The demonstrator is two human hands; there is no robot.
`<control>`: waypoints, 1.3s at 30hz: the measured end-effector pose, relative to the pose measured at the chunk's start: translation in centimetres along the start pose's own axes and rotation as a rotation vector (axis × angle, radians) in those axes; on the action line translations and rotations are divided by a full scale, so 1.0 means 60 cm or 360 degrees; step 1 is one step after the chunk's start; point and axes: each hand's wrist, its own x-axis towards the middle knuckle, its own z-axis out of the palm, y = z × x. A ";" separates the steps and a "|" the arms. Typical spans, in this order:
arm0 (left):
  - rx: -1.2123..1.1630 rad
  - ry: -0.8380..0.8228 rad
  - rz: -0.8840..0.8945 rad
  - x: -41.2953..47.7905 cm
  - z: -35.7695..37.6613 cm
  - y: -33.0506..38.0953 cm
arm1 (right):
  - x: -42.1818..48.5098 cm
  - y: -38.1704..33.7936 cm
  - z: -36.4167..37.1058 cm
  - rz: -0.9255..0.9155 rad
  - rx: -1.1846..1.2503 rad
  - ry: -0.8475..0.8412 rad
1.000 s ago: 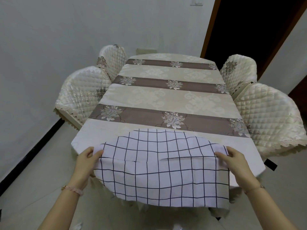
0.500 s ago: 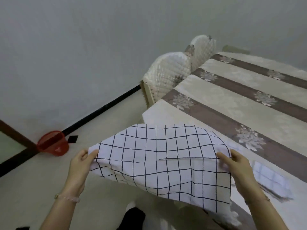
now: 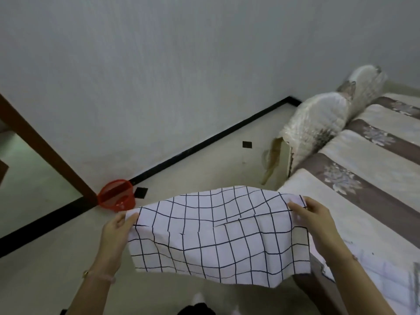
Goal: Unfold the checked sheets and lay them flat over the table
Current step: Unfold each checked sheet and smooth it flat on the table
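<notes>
White cloth with a thin black check, the sheet [image 3: 218, 237] hung in the air between two bare hands, over the floor [image 3: 204, 160] just left of the table's near corner. It was still partly folded: a crease ran across its middle and its lower half drooped in soft waves, with the bottom edge hanging free. The left hand [image 3: 114, 237] pinched the sheet's upper left corner, thumb on top and fingers curled shut under the cloth. The right hand [image 3: 316, 221] gripped the upper right corner in the same way, its fingers closed on the edge, close to the table's side. A thin bracelet [image 3: 97, 276] sat on the left wrist.

To the right stood the table [image 3: 372, 201], covered in a cream cloth with brown flowered bands running across it. At the near right edge of the picture something pale with a faint check lay on the table, too blurred to tell what it was. Two chairs [image 3: 318, 123] in quilted cream covers were pushed up against the table's far left side. A red basket [image 3: 116, 197] sat on the floor at the left, against the black skirting of the grey wall [image 3: 159, 76] and beside a brown door frame. Two small dark squares lay on the floor, one by the basket and one farther off, near the chairs.
</notes>
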 end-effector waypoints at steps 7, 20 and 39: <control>0.0008 -0.0088 0.0168 0.175 0.016 0.106 | 0.098 -0.097 0.079 -0.0117 0.0118 0.0094; 0.0016 -0.0369 0.0191 0.492 0.272 0.244 | 0.410 -0.230 0.082 -0.0251 0.0070 0.0390; 0.0212 -0.1736 0.0559 0.714 1.028 0.535 | 0.563 -0.255 -0.131 -0.0076 0.0248 0.1837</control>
